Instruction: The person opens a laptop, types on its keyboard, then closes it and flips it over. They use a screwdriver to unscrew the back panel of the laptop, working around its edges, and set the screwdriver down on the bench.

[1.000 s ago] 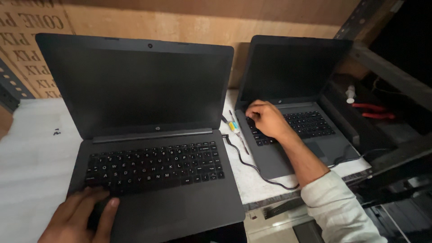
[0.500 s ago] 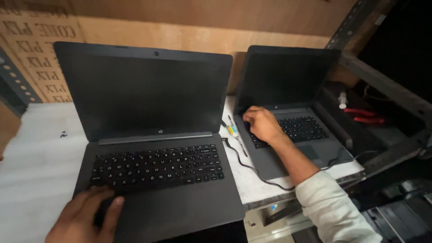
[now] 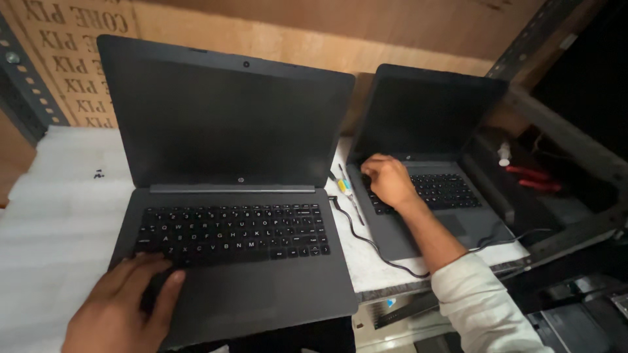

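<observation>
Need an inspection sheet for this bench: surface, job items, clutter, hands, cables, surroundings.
Surface: white foam sheet covers the bench.
Job's things: large dark grey open laptop and smaller dark grey open laptop side by side, both screens dark.
Clutter: screwdriver with yellow handle between them; red-handled pliers at far right.
Hands: left hand on the large laptop's lower-left corner; right hand on the smaller laptop's keyboard.
Cables: black cable runs between the laptops.
Surroundings: brown cardboard wall, metal shelf rails.
</observation>
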Motion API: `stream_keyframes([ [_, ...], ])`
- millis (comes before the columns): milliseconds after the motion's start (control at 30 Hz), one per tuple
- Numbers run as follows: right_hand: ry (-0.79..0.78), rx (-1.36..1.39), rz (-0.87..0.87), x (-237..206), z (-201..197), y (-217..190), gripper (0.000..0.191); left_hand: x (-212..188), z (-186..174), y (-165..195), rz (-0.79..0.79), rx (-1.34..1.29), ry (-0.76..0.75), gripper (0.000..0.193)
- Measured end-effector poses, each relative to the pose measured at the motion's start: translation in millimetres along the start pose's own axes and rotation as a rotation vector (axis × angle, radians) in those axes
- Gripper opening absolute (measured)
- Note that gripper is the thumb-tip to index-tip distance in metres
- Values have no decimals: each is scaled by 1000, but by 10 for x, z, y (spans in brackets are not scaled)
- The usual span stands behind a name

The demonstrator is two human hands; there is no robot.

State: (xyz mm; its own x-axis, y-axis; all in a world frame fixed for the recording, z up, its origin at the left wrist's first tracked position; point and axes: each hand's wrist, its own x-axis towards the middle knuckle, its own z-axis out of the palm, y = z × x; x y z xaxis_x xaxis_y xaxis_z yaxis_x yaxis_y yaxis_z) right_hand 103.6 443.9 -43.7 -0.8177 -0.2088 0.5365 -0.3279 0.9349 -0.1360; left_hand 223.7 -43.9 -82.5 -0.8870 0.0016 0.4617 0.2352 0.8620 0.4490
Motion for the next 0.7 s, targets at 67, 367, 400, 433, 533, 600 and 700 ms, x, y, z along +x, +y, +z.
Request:
stream_keyframes([
  [67,6,12,-5,33,12,-5,19,28,-5,9,-57,69,-74,28],
  [367,13,30,34,89,51,-29,20,91,-101,107,33,-52,71,25],
  [400,16,24,30,81,36,-13,21,94,-116,117,34,-49,69,26],
  [433,13,17,22,81,28,0,21,92,-125,134,27,-47,66,26],
  [533,0,-55,40,65,18,42,17,69,-156,191,9,-72,49,26],
  [600,10,-35,70,77,8,68,17,107,-184,205,33,-88,56,26],
  [700,2,-9,48,91,-35,104,18,118,-184,257,53,-111,62,27],
])
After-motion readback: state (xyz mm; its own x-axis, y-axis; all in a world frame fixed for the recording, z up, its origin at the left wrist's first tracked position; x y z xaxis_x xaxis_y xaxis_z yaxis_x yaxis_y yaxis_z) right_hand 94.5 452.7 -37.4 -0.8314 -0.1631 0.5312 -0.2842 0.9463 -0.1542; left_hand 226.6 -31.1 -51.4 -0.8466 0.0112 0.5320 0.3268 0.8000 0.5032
